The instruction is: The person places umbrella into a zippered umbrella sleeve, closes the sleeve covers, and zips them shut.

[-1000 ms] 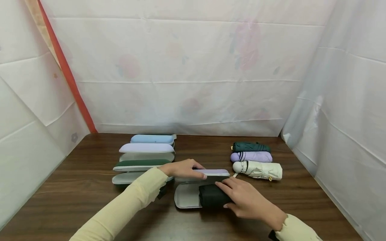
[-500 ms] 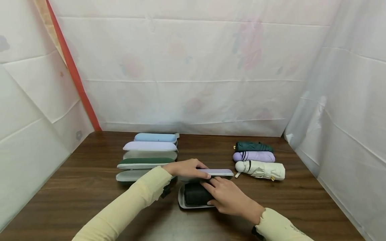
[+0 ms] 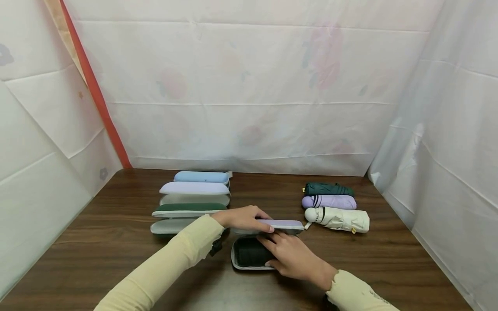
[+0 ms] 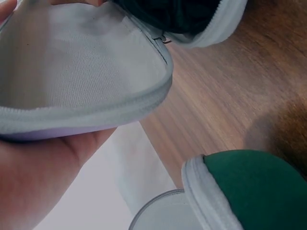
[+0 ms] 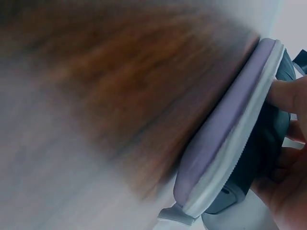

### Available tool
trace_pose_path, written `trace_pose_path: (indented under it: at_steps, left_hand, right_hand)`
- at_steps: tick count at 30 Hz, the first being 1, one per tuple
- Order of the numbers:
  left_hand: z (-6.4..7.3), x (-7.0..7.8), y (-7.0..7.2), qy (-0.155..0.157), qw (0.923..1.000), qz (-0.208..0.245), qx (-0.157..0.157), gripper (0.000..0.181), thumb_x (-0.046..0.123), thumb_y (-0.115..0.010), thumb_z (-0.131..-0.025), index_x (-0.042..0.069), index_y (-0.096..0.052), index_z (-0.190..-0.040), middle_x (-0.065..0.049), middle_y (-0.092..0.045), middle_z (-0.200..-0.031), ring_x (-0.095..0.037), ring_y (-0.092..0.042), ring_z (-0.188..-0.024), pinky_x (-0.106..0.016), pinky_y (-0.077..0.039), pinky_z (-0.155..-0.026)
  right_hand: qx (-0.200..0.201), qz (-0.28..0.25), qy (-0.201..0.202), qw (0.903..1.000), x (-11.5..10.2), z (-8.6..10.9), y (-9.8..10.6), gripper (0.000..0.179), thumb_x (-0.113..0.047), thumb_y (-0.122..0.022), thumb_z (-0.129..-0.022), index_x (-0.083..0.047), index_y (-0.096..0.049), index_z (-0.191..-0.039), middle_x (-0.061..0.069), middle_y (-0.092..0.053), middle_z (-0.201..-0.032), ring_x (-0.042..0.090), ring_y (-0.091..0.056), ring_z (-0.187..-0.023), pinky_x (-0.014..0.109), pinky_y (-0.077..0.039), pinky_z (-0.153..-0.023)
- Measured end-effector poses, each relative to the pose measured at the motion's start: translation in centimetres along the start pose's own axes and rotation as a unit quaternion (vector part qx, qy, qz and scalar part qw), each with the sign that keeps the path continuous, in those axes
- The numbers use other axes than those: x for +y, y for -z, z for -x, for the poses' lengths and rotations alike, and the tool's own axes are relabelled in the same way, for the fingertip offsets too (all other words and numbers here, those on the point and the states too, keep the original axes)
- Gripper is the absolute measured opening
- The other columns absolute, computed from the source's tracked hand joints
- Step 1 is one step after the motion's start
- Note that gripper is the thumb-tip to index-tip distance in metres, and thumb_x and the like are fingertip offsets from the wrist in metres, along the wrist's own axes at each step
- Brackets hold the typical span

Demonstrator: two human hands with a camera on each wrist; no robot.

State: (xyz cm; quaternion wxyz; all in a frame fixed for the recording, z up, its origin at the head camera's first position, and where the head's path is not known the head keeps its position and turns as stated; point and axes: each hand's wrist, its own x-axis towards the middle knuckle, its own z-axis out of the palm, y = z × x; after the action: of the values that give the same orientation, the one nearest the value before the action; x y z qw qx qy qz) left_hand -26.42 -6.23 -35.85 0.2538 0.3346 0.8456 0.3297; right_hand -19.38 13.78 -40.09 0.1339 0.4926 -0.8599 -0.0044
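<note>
A purple zip case [image 3: 288,223] with a grey lining lies unfolded in front of me, its lid raised. My left hand [image 3: 245,218] holds that lid, thumb at the front and fingers behind; the left wrist view shows the palm under the purple shell [image 4: 72,133]. A black folded umbrella [image 3: 249,252] lies inside the lower half. My right hand [image 3: 295,257] grips the umbrella at its right part, hiding that end in the head view. In the right wrist view, thumb and fingers lie round the black umbrella [image 5: 259,148] within the case's rim.
At the left are a green case [image 3: 186,208] and a lavender case [image 3: 194,188], both unfolded, and a closed blue case [image 3: 202,176]. Dark green [image 3: 328,189], purple [image 3: 334,201] and white [image 3: 342,220] folded umbrellas lie at the right. White sheets [image 3: 249,86] surround the table.
My right hand has moved left with the black umbrella and lowered it into the case's lower half. The left hand has stayed on the lid.
</note>
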Motion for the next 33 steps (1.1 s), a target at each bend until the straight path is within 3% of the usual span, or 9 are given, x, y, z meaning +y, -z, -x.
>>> trace_pose_path:
  at_steps: [5, 10, 15, 17, 19, 21, 25, 28, 33]
  left_hand:
    - [0.0, 0.1, 0.1, -0.002, 1.0, -0.003, -0.001, 0.048, 0.04, -0.06, -0.092, 0.01, -0.06, -0.129, 0.003, -0.062, -0.121, -0.007, -0.056, -0.107, -0.028, -0.043, -0.091]
    - [-0.2, -0.1, 0.1, -0.008, 0.9999, -0.011, 0.0, 0.049, 0.04, -0.059, -0.092, 0.009, -0.06, -0.129, 0.001, -0.061, -0.122, -0.007, -0.056, -0.108, -0.027, -0.044, -0.09]
    - [-0.1, -0.1, -0.3, -0.015, 0.9997, -0.019, 0.001, 0.051, 0.04, -0.06, -0.091, 0.007, -0.059, -0.13, 0.0, -0.062, -0.121, -0.005, -0.057, -0.103, -0.026, -0.045, -0.087]
    - [0.0, 0.0, -0.4, -0.014, 0.9996, -0.026, 0.006, 0.052, 0.041, -0.061, -0.09, 0.008, -0.059, -0.13, 0.001, -0.063, -0.119, -0.003, -0.057, -0.101, -0.025, -0.045, -0.086]
    - [0.2, 0.0, -0.5, -0.016, 0.9993, -0.032, 0.01, 0.053, 0.041, -0.063, -0.089, 0.008, -0.059, -0.129, 0.003, -0.064, -0.116, -0.002, -0.057, -0.098, -0.024, -0.045, -0.085]
    - [0.4, 0.1, -0.8, -0.02, 0.999, -0.036, 0.015, 0.053, 0.042, -0.066, -0.087, 0.009, -0.06, -0.129, 0.004, -0.064, -0.114, -0.002, -0.057, -0.096, -0.024, -0.045, -0.085]
    - [1.1, 0.4, -1.6, -0.025, 0.9973, -0.061, 0.033, 0.056, 0.045, -0.07, -0.083, 0.012, -0.061, -0.128, 0.008, -0.063, -0.113, -0.001, -0.056, -0.097, -0.025, -0.045, -0.085]
    - [1.5, 0.7, -2.5, -0.03, 0.9936, -0.092, 0.058, 0.057, 0.048, -0.072, -0.08, 0.014, -0.062, -0.125, 0.01, -0.063, -0.109, 0.0, -0.056, -0.092, -0.024, -0.046, -0.079]
    - [2.0, 1.2, -3.5, -0.042, 0.9838, -0.139, 0.105, 0.058, 0.049, -0.076, -0.075, 0.015, -0.064, -0.121, 0.01, -0.063, -0.105, -0.003, -0.054, -0.085, -0.023, -0.045, -0.069]
  right_hand:
    - [-0.036, -0.044, -0.016, 0.9983, 0.4, 0.2, 0.3, 0.06, -0.038, -0.065, -0.09, -0.007, -0.048, -0.139, 0.011, -0.05, -0.137, 0.023, -0.047, -0.125, 0.038, -0.044, -0.094]
    - [-0.052, -0.149, -0.024, 0.9873, 1.0, 1.1, 2.6, 0.041, -0.029, -0.055, -0.098, -0.009, -0.053, -0.134, 0.004, -0.051, -0.134, 0.016, -0.048, -0.122, 0.036, -0.045, -0.093]
    - [0.063, -0.254, 0.006, 0.9653, 2.5, 2.5, 5.6, 0.021, 0.0, -0.06, -0.09, -0.01, -0.066, -0.107, -0.004, -0.062, -0.103, 0.004, -0.057, -0.089, 0.024, -0.048, -0.075]
    - [0.117, -0.257, 0.0, 0.9594, 3.4, 2.7, 6.3, 0.023, 0.006, -0.061, -0.086, -0.01, -0.067, -0.102, -0.003, -0.064, -0.097, 0.003, -0.056, -0.083, 0.023, -0.048, -0.069]
    - [0.141, -0.255, -0.024, 0.9563, 4.2, 2.8, 6.5, 0.022, 0.005, -0.062, -0.087, -0.01, -0.067, -0.102, -0.001, -0.064, -0.095, 0.004, -0.056, -0.081, 0.023, -0.048, -0.067]
    - [0.131, -0.253, -0.054, 0.9571, 4.9, 2.8, 6.4, 0.018, 0.0, -0.063, -0.09, -0.01, -0.066, -0.104, 0.0, -0.064, -0.098, 0.007, -0.057, -0.085, 0.026, -0.048, -0.069]
    - [0.053, -0.271, -0.089, 0.9571, 5.4, 2.8, 5.2, 0.021, -0.019, -0.059, -0.096, -0.009, -0.064, -0.114, 0.001, -0.062, -0.109, 0.016, -0.057, -0.099, 0.033, -0.049, -0.077]
    - [0.008, -0.287, -0.087, 0.9538, 5.4, 2.7, 4.1, 0.029, -0.027, -0.056, -0.097, -0.009, -0.063, -0.118, -0.002, -0.06, -0.113, 0.017, -0.056, -0.104, 0.036, -0.047, -0.083]
    - [-0.021, -0.303, -0.067, 0.9503, 5.2, 2.3, 3.2, 0.03, -0.032, -0.056, -0.097, -0.013, -0.062, -0.12, -0.004, -0.059, -0.116, 0.012, -0.054, -0.106, 0.035, -0.045, -0.088]
